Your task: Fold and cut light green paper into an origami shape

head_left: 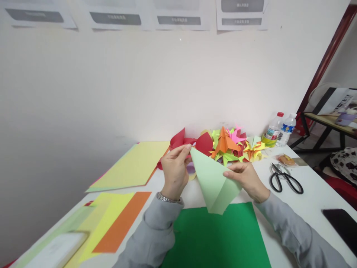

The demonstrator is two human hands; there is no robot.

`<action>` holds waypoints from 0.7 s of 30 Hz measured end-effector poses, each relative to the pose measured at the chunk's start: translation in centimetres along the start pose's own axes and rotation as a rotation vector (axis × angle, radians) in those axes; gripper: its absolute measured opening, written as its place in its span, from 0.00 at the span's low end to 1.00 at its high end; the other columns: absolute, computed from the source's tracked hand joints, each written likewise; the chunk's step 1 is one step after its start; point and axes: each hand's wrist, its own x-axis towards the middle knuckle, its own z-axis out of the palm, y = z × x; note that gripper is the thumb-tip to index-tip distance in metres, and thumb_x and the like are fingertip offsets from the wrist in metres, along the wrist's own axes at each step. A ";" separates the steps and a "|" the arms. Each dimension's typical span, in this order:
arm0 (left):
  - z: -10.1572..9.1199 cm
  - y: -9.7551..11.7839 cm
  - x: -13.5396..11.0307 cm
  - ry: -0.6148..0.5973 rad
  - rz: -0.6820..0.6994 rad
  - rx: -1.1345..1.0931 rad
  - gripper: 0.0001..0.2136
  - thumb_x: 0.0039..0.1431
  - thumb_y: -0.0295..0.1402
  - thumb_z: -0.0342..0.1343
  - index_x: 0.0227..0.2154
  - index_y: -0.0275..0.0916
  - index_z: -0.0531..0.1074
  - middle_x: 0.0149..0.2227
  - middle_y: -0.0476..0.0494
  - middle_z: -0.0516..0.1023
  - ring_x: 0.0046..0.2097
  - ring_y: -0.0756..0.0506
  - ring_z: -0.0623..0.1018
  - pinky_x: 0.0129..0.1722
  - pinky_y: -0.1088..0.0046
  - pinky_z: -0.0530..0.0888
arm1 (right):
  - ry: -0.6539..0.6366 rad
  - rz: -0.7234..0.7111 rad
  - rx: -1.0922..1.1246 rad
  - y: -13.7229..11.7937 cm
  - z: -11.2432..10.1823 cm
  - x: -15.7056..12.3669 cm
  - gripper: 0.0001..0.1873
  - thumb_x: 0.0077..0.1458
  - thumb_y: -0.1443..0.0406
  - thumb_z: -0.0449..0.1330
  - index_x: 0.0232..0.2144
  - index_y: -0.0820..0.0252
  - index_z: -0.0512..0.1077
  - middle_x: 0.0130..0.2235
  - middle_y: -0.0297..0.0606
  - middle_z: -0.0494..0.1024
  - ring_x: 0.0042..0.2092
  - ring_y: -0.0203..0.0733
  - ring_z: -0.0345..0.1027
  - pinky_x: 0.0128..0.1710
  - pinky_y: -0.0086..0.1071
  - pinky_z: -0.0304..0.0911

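A sheet of pale green paper [209, 175], folded into a pointed shape, is held up between my two hands. My left hand [175, 169] pinches its top left corner between thumb and fingers. On the other side, my right hand [247, 178] grips the right edge, thumb in front and fingers behind. The paper's lower tip hangs over a dark green sheet [217, 238] lying flat on the white table. Behind the paper sits a pile of folded paper shapes, among them an orange one [224, 143] and a red one [204, 144].
Black-handled scissors [284, 178] lie at the right, near a wrapped snack [286, 160] and two bottles [287, 129]. A black phone-like slab [341, 227] rests at the right edge. Large yellow sheets [134, 163], an orange strip [122, 223] and a white box [57, 251] occupy the left.
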 end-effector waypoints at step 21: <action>-0.2 -0.2 0.3 0.006 0.027 -0.026 0.09 0.34 0.32 0.70 0.22 0.35 0.78 0.23 0.47 0.77 0.25 0.52 0.73 0.23 0.78 0.73 | 0.013 -0.061 -0.076 -0.2 0.0 0.0 0.15 0.39 0.55 0.70 0.21 0.62 0.78 0.21 0.33 0.74 0.24 0.34 0.61 0.25 0.29 0.54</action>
